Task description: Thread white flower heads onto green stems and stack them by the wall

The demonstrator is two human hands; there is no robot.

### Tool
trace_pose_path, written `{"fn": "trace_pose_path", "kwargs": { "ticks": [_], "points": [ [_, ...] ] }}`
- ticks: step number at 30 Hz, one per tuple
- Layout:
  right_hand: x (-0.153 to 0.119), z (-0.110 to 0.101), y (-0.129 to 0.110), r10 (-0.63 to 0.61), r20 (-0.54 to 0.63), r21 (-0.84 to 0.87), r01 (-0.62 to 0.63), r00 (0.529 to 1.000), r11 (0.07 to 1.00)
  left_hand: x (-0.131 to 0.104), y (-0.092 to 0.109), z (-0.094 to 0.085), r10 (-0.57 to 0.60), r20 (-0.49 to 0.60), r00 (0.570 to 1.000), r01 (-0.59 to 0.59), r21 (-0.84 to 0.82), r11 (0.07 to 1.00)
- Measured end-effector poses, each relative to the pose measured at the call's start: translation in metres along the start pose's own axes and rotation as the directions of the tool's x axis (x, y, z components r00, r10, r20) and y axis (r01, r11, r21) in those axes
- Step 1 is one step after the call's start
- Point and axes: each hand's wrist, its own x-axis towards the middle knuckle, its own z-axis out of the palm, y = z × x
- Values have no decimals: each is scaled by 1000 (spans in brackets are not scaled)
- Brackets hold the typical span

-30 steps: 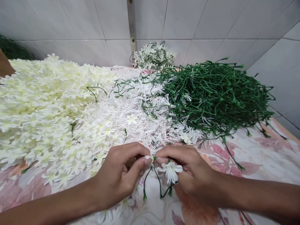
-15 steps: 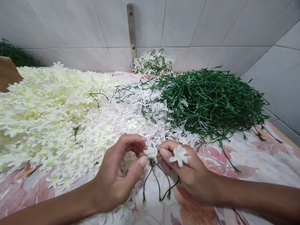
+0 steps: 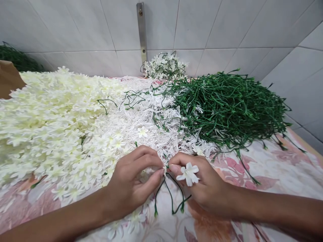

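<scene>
My left hand (image 3: 138, 183) pinches a small white artificial flower (image 3: 165, 170) between thumb and fingertips, mostly covered by them. Facing it, my right hand (image 3: 199, 181) grips a green plastic stem (image 3: 168, 166) whose tip meets that flower. Another white flower (image 3: 188, 174) shows in front of the right fingers and seems to belong to the held piece. Below the fingertips, thin green stems (image 3: 172, 196) with bud-like ends spread over the cloth; whether they join the held stem is hidden.
Loose white petals (image 3: 50, 127) are heaped at left, white stamen pieces (image 3: 141, 116) in the middle, and green stems (image 3: 234, 107) at right. Finished-looking flower sprays (image 3: 165, 65) rest against the tiled wall (image 3: 214, 27). Brown cardboard (image 3: 10, 80) sits far left on the floral cloth (image 3: 285, 174).
My left thumb and fingers have closed on the small flower at the stem's tip, moving slightly right. The white flower by my right hand has shifted a little left and down.
</scene>
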Motion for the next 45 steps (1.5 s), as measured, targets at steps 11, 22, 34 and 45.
{"fn": "trace_pose_path", "kwargs": {
  "ticks": [11,22,34,45],
  "points": [
    [0,0,5,16,19,139,-18,1000,990,0,1,-1,17,24,1000,-16,-35,999],
    [2,-2,-1,108,116,353,-142,987,925,3,3,-4,-47,49,998,51,-74,996],
    [2,-3,-1,5,100,188,-24,995,982,5,3,-5,-56,81,995,63,-82,995],
    [2,0,-1,-52,22,8,52,998,999,-1,3,-1,108,17,994,-109,75,991]
  ]
}}
